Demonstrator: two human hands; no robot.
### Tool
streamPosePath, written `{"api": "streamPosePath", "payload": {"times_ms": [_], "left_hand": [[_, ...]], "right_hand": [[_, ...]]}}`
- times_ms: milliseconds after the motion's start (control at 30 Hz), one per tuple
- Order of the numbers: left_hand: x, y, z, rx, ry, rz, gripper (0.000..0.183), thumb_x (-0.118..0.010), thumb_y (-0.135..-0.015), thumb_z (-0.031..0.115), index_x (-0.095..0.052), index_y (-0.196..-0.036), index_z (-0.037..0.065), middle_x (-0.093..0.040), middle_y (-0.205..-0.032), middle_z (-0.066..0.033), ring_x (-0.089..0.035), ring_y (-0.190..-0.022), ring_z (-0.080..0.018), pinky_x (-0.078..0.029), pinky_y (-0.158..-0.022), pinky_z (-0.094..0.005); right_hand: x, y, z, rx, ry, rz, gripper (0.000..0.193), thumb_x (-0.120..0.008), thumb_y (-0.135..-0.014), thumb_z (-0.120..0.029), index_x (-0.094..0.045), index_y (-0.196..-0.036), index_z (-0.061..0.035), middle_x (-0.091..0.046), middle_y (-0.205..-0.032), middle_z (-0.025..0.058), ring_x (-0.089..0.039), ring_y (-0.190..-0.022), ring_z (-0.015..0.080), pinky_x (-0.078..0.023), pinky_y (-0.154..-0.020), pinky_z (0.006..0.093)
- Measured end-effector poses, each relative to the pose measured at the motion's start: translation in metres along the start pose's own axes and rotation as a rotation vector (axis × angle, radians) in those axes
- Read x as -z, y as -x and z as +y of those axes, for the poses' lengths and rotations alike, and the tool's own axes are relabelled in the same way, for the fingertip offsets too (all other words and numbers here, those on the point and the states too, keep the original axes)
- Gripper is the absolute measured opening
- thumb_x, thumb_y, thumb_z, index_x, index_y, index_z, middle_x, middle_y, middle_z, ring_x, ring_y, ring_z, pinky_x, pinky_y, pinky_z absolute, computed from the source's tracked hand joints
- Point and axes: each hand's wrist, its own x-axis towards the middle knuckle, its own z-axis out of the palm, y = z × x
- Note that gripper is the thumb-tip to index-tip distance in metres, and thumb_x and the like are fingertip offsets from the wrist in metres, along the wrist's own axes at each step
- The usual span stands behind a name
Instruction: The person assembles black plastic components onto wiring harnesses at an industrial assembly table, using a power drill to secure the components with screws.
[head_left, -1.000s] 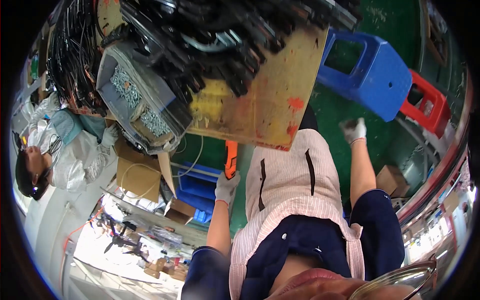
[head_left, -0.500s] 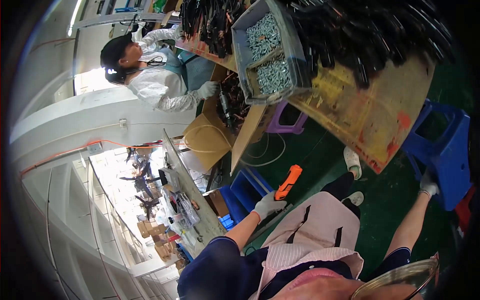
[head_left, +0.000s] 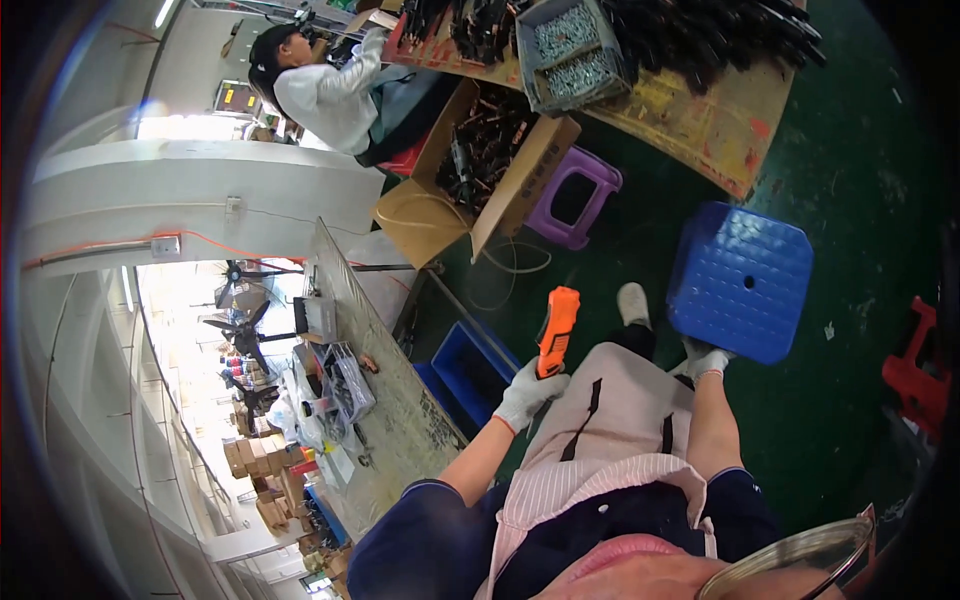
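Observation:
My gloved left hand (head_left: pixel 530 395) is closed around an orange handheld tool (head_left: pixel 558 330) with dark patches, held upright in front of my apron; its exact kind does not show. Below my right hand's fingers, the near edge of a blue plastic stool (head_left: pixel 745 275) is gripped. That hand (head_left: pixel 708 360), also gloved, has its fingers partly hidden by the stool's edge. The stool's square top, with a small hole in its middle, faces up toward me. Its legs are mostly out of sight.
A worktable (head_left: pixel 690 130) ahead carries a divided bin of screws (head_left: pixel 530 90) and dark parts. Beside it are a carton (head_left: pixel 550 165) of parts, a purple stool (head_left: pixel 545 225) and a seated co-worker (head_left: pixel 325 95). A cluttered bench (head_left: pixel 400 410) stands left, a red stool (head_left: pixel 915 370) right.
The blue stool has come in from the far right toward my body, its top now turned up, with my right hand on it. The tool stays in my left hand, more upright.

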Motion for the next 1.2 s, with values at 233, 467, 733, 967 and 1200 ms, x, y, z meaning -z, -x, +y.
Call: {"api": "streamPosePath", "payload": {"times_ms": [233, 467, 733, 967, 1200], "left_hand": [[0.02, 0.007, 0.001, 0.014, 0.119, 0.028, 0.036, -0.075, -0.075, 0.006, -0.055, -0.105, 0.004, -0.056, -0.082, -0.0024, -0.056, -0.066, -0.0131, -0.047, -0.062, -0.0286], [0.051, -0.01, 0.01, -0.02, 0.119, 0.038, 0.035, -0.074, -0.074, 0.004, -0.057, -0.104, 0.002, -0.059, -0.084, -0.0033, -0.058, -0.067, -0.0134, -0.048, -0.064, -0.0276], [0.03, -0.021, 0.03, -0.206, -0.441, -0.062, 0.043, -0.076, -0.074, 0.017, -0.058, -0.111, 0.003, -0.064, -0.096, -0.004, -0.062, -0.086, -0.0148, -0.051, -0.079, -0.0307], [-0.033, 0.009, 0.068, -0.368, -0.491, -0.479, 0.052, -0.076, -0.078, 0.029, -0.056, -0.118, 0.004, -0.066, -0.103, -0.0082, -0.063, -0.097, -0.0177, -0.05, -0.087, -0.0327], [0.029, 0.001, 0.109, -0.532, -0.164, -0.369, 0.054, -0.067, -0.088, 0.031, -0.05, -0.131, 0.003, -0.063, -0.113, -0.0133, -0.061, -0.109, -0.0229, -0.047, -0.097, -0.0332]], "right_hand": [[0.02, 0.032, 0.07, -0.17, 0.203, 0.015, 0.063, -0.037, -0.092, -0.064, -0.05, -0.129, -0.0157, -0.051, -0.13, 0.0089, -0.048, -0.118, 0.0306, -0.04, -0.102, 0.0575], [0.009, 0.012, 0.136, -0.487, 0.598, -0.012, 0.084, -0.037, -0.091, -0.07, -0.034, -0.146, -0.007, -0.039, -0.148, 0.0185, -0.038, -0.136, 0.0355, -0.033, -0.107, 0.0579], [-0.073, 0.203, 0.138, -0.393, 0.846, -1.028, 0.062, -0.047, -0.099, -0.042, -0.03, -0.149, -0.0088, -0.046, -0.143, 0.01, -0.042, -0.134, 0.0214, -0.035, -0.109, 0.0432], [-0.146, 0.314, 0.085, 0.183, 0.817, -0.795, 0.061, -0.059, -0.079, -0.002, -0.037, -0.136, -0.0039, -0.058, -0.123, 0.0179, -0.056, -0.118, 0.0318, -0.039, -0.107, 0.0455], [-0.238, 0.337, 0.019, 0.438, 0.342, -0.992, 0.024, -0.058, -0.095, -0.016, -0.051, -0.117, -0.0109, -0.058, -0.084, 0.0016, -0.058, -0.07, 0.0122, -0.055, -0.069, 0.0306]]}}
